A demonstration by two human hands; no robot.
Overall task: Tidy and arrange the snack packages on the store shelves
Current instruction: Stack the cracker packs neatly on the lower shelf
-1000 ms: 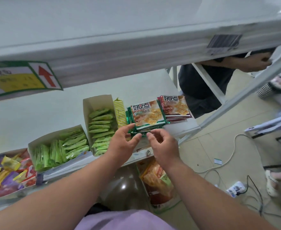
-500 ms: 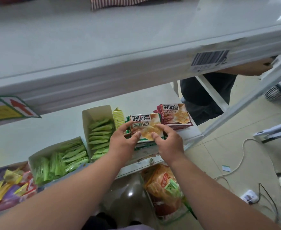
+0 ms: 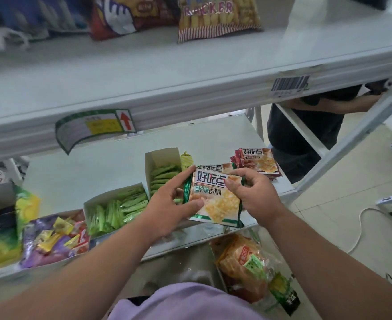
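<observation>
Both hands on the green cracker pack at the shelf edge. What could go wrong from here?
1. The green pack, held by left hand and right hand, sits over the shelf's front edge; a slip could likely drop it onto the orange bag below.
2. The red packs lie by the shelf's right end, close to the right hand; a nudge might push them off.
3. The left hand is beside the open box of green sachets and may knock it askew.

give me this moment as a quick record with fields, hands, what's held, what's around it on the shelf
left hand: grips the left edge of the green-edged cracker pack
right hand: grips its right side
pack: lifted, tilted, above the shelf edge
behind it: red cracker packs
left of it: two open boxes of green sachets
far left: mixed candies
upper shelf: snack bags
</observation>
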